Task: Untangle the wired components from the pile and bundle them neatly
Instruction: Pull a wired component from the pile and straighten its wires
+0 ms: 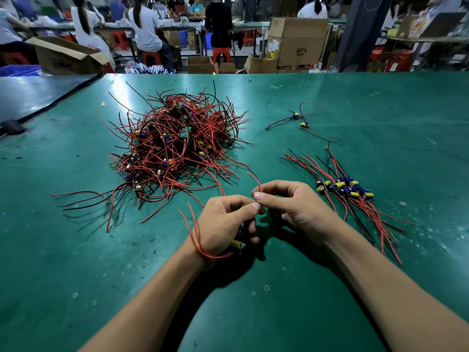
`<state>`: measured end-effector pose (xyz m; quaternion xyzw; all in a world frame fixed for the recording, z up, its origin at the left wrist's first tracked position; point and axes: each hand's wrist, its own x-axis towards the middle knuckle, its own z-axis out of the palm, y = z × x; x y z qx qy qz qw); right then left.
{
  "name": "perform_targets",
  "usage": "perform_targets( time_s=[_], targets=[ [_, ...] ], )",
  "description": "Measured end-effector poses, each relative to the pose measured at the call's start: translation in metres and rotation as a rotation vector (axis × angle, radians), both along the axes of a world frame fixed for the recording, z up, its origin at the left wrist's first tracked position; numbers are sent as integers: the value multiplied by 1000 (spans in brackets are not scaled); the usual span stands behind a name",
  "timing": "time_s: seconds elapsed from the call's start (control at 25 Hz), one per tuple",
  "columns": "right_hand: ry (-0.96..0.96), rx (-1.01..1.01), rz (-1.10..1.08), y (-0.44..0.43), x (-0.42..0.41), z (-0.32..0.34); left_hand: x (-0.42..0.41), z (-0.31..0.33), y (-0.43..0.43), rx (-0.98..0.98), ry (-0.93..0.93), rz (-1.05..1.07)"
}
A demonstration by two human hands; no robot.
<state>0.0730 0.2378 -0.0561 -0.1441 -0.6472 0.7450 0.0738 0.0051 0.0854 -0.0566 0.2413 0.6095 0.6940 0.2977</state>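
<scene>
A tangled pile of red and black wires with small yellow and blue components lies on the green table, left of centre. To the right, a sorted bundle lies with its components side by side. My left hand grips a wired component whose yellow part shows under the palm; its red wires loop over my wrist. My right hand pinches a red wire of that component between thumb and forefinger, close against the left thumb.
Two loose wired components lie at the back right of the table. A dark mat covers the table's far left corner. Beyond the far edge stand cardboard boxes, red stools and several seated people.
</scene>
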Motion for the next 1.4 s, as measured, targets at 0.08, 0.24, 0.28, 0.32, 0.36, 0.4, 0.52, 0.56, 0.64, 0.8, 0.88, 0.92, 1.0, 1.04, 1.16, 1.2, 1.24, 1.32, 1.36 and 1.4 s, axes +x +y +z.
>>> perform_targets(
  time_s=[0.08, 0.24, 0.28, 0.32, 0.36, 0.4, 0.52, 0.56, 0.64, 0.8, 0.88, 0.92, 1.0, 1.04, 1.16, 1.2, 1.24, 1.32, 1.36, 1.4],
  targets=[
    [0, 65, -35, 3, 1, 1, 0, 1, -1, -19, 37, -12],
    [111, 312, -208, -2, -3, -3, -1, 2, -2, -27, 55, -43],
    [134, 382, -255, -3, -6, -4, 0, 2, -2, -25, 50, -57],
    [149, 447, -310, -3, -7, -4, 0, 3, -2, -24, 50, -71],
    [155, 505, -372, -3, -9, -4, 0, 3, -2, -25, 58, -83],
    [152, 543, -432, -4, -11, -3, 0, 4, -2, -27, 70, -92],
    [122, 287, -503, -15, -17, -2, 0, 3, 0, -30, 105, -99],
    [110, 27, -474, -18, -19, 0, 0, 3, 1, -34, 127, -94],
    [38, -494, -353, -18, -19, 8, 2, 1, 2, -45, 176, -73],
    [-59, -795, -177, -7, -13, 18, 2, -2, 2, -35, 181, -43],
    [-56, -724, -136, -7, -12, 18, 1, -3, 1, -12, 122, -26],
    [-47, -654, -135, -8, -12, 16, 0, -4, 2, -6, 91, -19],
    [-24, -496, -162, -12, -14, 10, 0, -4, 3, -10, 78, -5],
    [-14, -431, -167, -13, -13, 8, 0, -3, 3, -15, 92, 4],
    [-8, -311, -64, -14, -11, 2, -1, -1, 2, -22, 120, 35],
    [-22, -289, -10, -14, -10, 1, -1, 0, 2, -23, 110, 40],
    [-31, -269, 29, -13, -10, 0, -2, 0, 1, -23, 97, 40],
    [-6, -237, 29, -11, -9, -3, -4, 0, 0, -29, 76, 33],
    [27, -214, -1, -10, -9, -5, -5, 0, 0, -33, 70, 29],
    [61, -171, -43, -10, -9, -6, -6, 0, 0, -36, 66, 26]
  ],
)
